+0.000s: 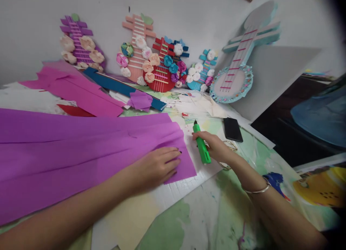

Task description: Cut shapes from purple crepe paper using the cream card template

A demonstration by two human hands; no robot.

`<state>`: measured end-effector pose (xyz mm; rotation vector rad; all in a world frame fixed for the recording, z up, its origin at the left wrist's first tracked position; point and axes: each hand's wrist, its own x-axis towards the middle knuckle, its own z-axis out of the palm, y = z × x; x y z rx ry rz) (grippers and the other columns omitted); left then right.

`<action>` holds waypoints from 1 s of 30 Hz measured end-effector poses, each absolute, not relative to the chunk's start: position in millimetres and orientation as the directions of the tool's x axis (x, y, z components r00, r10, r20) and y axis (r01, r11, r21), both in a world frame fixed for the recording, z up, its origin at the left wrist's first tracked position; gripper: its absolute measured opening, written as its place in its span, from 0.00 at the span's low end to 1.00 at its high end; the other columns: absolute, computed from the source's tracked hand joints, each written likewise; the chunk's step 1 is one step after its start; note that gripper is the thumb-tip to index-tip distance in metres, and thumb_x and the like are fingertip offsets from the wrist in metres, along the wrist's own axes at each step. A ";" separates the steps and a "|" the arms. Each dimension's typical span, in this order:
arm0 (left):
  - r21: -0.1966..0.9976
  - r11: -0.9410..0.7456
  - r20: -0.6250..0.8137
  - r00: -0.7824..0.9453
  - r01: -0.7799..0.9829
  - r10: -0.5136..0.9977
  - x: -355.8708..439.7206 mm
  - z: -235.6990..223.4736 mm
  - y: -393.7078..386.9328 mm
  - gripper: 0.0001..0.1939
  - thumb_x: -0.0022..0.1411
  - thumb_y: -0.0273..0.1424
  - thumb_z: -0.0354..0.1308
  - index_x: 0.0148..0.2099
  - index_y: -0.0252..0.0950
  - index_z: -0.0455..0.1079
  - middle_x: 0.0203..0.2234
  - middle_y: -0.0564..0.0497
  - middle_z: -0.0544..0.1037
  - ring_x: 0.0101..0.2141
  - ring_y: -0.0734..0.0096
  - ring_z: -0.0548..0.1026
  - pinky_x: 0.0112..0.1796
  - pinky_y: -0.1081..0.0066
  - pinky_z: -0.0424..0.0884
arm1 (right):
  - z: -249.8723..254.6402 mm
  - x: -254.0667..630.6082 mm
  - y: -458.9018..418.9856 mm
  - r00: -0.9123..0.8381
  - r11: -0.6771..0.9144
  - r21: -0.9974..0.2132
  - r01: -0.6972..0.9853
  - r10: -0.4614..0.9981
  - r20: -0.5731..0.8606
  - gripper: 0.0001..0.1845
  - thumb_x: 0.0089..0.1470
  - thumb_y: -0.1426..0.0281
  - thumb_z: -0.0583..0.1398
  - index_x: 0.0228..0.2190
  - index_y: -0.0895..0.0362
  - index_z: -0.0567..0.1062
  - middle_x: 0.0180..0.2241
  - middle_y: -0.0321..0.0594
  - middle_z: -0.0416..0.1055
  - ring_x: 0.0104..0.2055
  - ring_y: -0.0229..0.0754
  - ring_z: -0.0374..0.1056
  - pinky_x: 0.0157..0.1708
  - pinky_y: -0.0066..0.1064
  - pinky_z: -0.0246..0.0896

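A wide sheet of purple crepe paper (81,149), creased lengthwise, stretches from the left edge to the middle of the table. My left hand (159,166) lies flat on its right end, fingers extended and pressing it down. Part of that end rests on a white board (178,192). To the right of the paper, my right hand (213,144) is closed around a thick green marker (201,145), its dark pointed tip facing away from me. The marker is apart from the paper. Beneath my right wrist, scissors (230,145) show only their metal handle loops.
A black phone (233,129) lies right of my right hand. Several decorated guitar shapes, including a red one (162,82) and a pale blue one (232,84), lean on the wall. Pink paper (78,88) and a long blue strip (121,88) lie behind the crepe paper.
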<state>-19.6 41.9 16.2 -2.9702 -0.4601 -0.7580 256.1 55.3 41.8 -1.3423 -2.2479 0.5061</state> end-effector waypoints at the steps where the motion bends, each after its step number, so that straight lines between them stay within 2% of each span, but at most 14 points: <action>1: 0.060 -0.962 0.431 0.862 0.266 0.265 -18.5 15.1 39.9 0.16 0.69 0.31 0.50 0.54 0.28 0.70 0.52 0.40 0.74 0.55 0.59 0.69 0.56 0.58 0.66 | 40.8 259.5 53.1 -0.436 0.475 -0.482 0.736 0.878 0.200 0.23 0.45 0.82 0.53 0.40 0.51 0.74 0.41 0.40 0.73 0.46 0.49 0.69 0.45 0.42 0.64; 4: 0.106 -0.952 0.345 0.887 0.288 0.307 -16.7 12.0 37.2 0.21 0.69 0.36 0.50 0.58 0.30 0.67 0.54 0.41 0.73 0.55 0.54 0.69 0.56 0.53 0.66 | 32.9 267.0 51.1 -0.455 0.507 -0.429 0.748 0.862 0.225 0.26 0.46 0.83 0.50 0.40 0.49 0.77 0.44 0.41 0.73 0.50 0.50 0.67 0.49 0.46 0.62; 7: 0.099 -0.934 0.337 0.871 0.344 0.357 -15.9 9.8 37.0 0.20 0.69 0.36 0.49 0.57 0.31 0.68 0.53 0.41 0.73 0.55 0.52 0.69 0.55 0.50 0.65 | 26.9 268.3 47.8 -0.372 0.493 -0.419 0.762 0.864 0.340 0.25 0.51 0.82 0.50 0.42 0.49 0.79 0.48 0.42 0.73 0.55 0.54 0.65 0.53 0.54 0.59; 9: 0.092 -0.926 0.355 0.857 0.366 0.374 -15.3 9.3 36.5 0.19 0.69 0.35 0.49 0.56 0.31 0.69 0.52 0.40 0.74 0.55 0.52 0.70 0.54 0.49 0.65 | 28.2 263.4 41.4 -0.385 0.543 -0.442 0.714 0.832 0.401 0.24 0.53 0.80 0.52 0.43 0.48 0.79 0.48 0.42 0.74 0.54 0.53 0.66 0.53 0.54 0.61; 11: 0.090 -0.925 0.375 0.848 0.370 0.376 -14.7 9.4 35.7 0.18 0.69 0.35 0.49 0.55 0.30 0.70 0.51 0.38 0.75 0.54 0.52 0.70 0.54 0.49 0.66 | 32.6 255.2 32.9 -0.478 0.628 -0.477 0.615 0.778 0.408 0.19 0.54 0.77 0.56 0.42 0.47 0.79 0.43 0.41 0.76 0.50 0.51 0.68 0.49 0.50 0.64; 13: 0.081 -0.933 0.403 0.844 0.351 0.353 -14.8 10.0 35.0 0.17 0.68 0.33 0.50 0.53 0.29 0.70 0.50 0.38 0.75 0.53 0.52 0.71 0.54 0.49 0.66 | 37.4 246.8 25.2 -0.566 0.646 -0.526 0.553 0.755 0.331 0.14 0.55 0.73 0.58 0.39 0.47 0.80 0.36 0.39 0.77 0.41 0.48 0.71 0.43 0.45 0.68; 15: 0.033 -0.957 0.424 0.863 0.290 0.276 -15.7 11.1 34.3 0.15 0.69 0.29 0.49 0.53 0.29 0.70 0.50 0.38 0.75 0.54 0.53 0.70 0.54 0.50 0.65 | 40.3 241.2 20.1 -0.582 0.605 -0.572 0.554 0.773 0.253 0.11 0.55 0.73 0.59 0.36 0.48 0.81 0.35 0.39 0.76 0.36 0.44 0.71 0.38 0.40 0.69; 18: -0.051 -0.984 0.404 0.905 0.169 0.134 -17.3 13.5 32.6 0.16 0.68 0.21 0.46 0.54 0.27 0.68 0.50 0.38 0.75 0.54 0.55 0.70 0.55 0.51 0.65 | 41.4 238.0 16.1 -0.604 0.603 -0.569 0.560 0.766 0.218 0.10 0.56 0.73 0.60 0.34 0.49 0.81 0.34 0.39 0.75 0.34 0.42 0.71 0.34 0.36 0.68; 20: -0.047 -0.990 0.390 0.915 0.132 0.103 -17.4 15.3 31.1 0.17 0.68 0.20 0.45 0.55 0.27 0.68 0.49 0.38 0.75 0.53 0.56 0.71 0.55 0.53 0.65 | 41.9 236.1 13.2 -0.618 0.618 -0.549 0.563 0.756 0.216 0.11 0.56 0.74 0.58 0.34 0.49 0.81 0.34 0.39 0.75 0.34 0.42 0.71 0.34 0.36 0.67; 23: 0.043 -0.989 0.373 0.916 0.139 0.145 -15.9 17.1 29.5 0.16 0.70 0.29 0.48 0.55 0.30 0.67 0.47 0.40 0.76 0.51 0.57 0.71 0.53 0.55 0.67 | 42.8 230.8 7.4 -0.580 0.564 -0.546 0.619 0.797 0.166 0.09 0.55 0.74 0.59 0.30 0.51 0.79 0.29 0.37 0.73 0.29 0.40 0.69 0.29 0.33 0.63; 25: 0.111 -0.983 0.328 0.929 0.145 0.174 -15.0 17.8 29.6 0.20 0.69 0.37 0.49 0.57 0.31 0.65 0.48 0.39 0.75 0.51 0.55 0.70 0.52 0.55 0.67 | 42.2 227.1 4.4 -0.511 0.467 -0.557 0.687 0.855 0.087 0.06 0.52 0.73 0.62 0.25 0.54 0.76 0.21 0.35 0.70 0.22 0.37 0.65 0.22 0.31 0.56; 27: 0.149 -0.978 0.281 0.942 0.144 0.182 -15.0 18.5 30.5 0.24 0.68 0.41 0.50 0.59 0.32 0.64 0.49 0.39 0.74 0.52 0.53 0.69 0.53 0.54 0.65 | 40.2 225.2 3.5 -0.437 0.366 -0.572 0.734 0.899 0.014 0.10 0.49 0.73 0.65 0.20 0.55 0.72 0.16 0.32 0.66 0.17 0.34 0.59 0.18 0.29 0.50; 30: 0.168 -0.975 0.252 0.951 0.143 0.182 -16.0 20.1 31.6 0.26 0.67 0.43 0.51 0.61 0.34 0.62 0.51 0.40 0.72 0.53 0.52 0.68 0.54 0.53 0.63 | 36.4 226.0 5.3 -0.385 0.305 -0.598 0.742 0.923 -0.007 0.14 0.45 0.73 0.66 0.16 0.55 0.69 0.13 0.31 0.63 0.15 0.32 0.56 0.16 0.29 0.46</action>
